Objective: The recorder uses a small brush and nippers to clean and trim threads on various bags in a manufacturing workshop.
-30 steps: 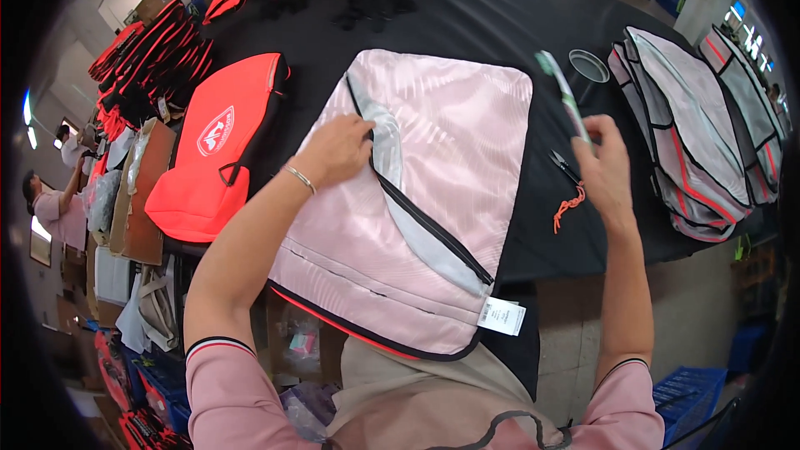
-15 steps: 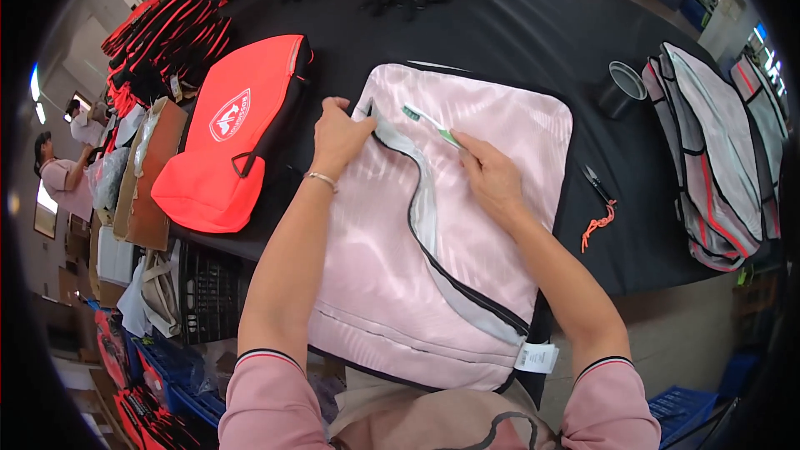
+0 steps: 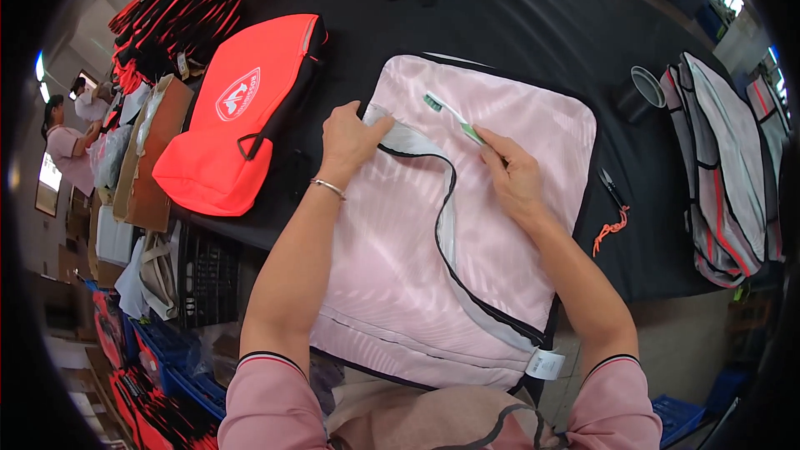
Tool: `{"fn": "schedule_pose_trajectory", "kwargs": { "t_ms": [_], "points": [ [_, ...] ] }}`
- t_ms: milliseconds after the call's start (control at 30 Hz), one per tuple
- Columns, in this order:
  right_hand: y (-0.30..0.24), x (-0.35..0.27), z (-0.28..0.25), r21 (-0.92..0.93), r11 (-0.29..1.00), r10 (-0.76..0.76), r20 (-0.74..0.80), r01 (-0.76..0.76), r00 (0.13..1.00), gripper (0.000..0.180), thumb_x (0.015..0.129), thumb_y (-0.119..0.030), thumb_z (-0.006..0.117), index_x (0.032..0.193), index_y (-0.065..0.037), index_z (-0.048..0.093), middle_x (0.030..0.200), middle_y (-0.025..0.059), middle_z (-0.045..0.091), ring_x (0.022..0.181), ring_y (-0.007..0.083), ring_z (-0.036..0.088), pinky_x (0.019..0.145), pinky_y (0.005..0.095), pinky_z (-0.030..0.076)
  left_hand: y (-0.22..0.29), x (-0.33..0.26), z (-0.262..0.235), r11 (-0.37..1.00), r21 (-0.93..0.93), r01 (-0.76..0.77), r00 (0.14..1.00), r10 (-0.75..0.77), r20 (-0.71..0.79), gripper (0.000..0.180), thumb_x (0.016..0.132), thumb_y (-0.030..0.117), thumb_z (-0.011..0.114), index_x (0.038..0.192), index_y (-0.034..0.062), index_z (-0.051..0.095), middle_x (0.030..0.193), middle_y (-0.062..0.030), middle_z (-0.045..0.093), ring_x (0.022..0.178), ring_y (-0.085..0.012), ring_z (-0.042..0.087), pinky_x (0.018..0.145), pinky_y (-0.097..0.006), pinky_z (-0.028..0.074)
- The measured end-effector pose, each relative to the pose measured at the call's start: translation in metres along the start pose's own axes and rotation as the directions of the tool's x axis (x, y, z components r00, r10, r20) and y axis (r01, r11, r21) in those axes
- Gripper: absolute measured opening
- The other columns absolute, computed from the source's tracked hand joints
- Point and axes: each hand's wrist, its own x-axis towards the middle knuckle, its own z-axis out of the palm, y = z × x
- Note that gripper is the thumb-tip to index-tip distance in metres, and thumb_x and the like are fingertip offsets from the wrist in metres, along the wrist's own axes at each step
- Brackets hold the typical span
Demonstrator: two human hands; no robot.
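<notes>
A pale pink fabric bag (image 3: 392,250) with dark edging lies flat in front of me, its inner lining facing up. A curved opening with a black-trimmed grey flap (image 3: 447,237) runs down its middle to a white label (image 3: 545,364) at the lower right. My left hand (image 3: 353,143) pinches the flap's upper end near the bag's left edge. In my right hand (image 3: 514,177) is a toothbrush with a green and white handle; its green bristles (image 3: 432,102) point to the upper left, over the lining. Whether the bristles touch the cloth, I cannot tell.
An orange-red bag (image 3: 242,108) lies at left, near a cardboard box (image 3: 154,154). Small scissors (image 3: 613,189) with an orange cord, a dark cup (image 3: 642,93) and stacked grey bags (image 3: 717,167) are at right. Orange-black bags (image 3: 171,21) are piled at far left; two people (image 3: 71,137) stand beyond.
My left hand has drawn the flap's upper end over, covering more of the slit's top. The toothbrush remains in my right hand. The whole view has shifted slightly.
</notes>
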Motion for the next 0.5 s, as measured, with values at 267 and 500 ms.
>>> {"fn": "schedule_pose_trajectory", "kwargs": {
  "t_ms": [267, 500],
  "points": [
    [-0.021, 0.020, -0.004, -0.164, 0.973, -0.126, 0.206, 0.161, 0.971, 0.030, 0.095, -0.004, 0.059, 0.123, -0.009, 0.068, 0.087, 0.0062, 0.065, 0.079, 0.0160, 0.062, 0.074, 0.0253, 0.049, -0.046, -0.012, 0.006, 0.370, -0.846, 0.383, 0.905, 0.035, 0.425, 0.029, 0.080, 0.002, 0.076, 0.106, -0.0067, 0.067, 0.098, -0.0107, 0.071, 0.088, -0.0149, 0.066, 0.085, -0.027, 0.051],
    [-0.025, 0.036, 0.018, -0.356, 0.881, -0.204, 0.308, 0.311, 0.929, 0.029, 0.091, -0.007, 0.062, 0.118, -0.012, 0.070, 0.088, 0.0074, 0.067, 0.076, 0.0248, 0.064, 0.069, 0.0324, 0.051, -0.054, -0.015, 0.014, 0.302, -0.861, 0.409, 0.888, 0.086, 0.452, 0.029, 0.081, 0.003, 0.076, 0.108, -0.0050, 0.068, 0.100, -0.0097, 0.071, 0.090, -0.0142, 0.065, 0.090, -0.026, 0.048]
  ]
}}
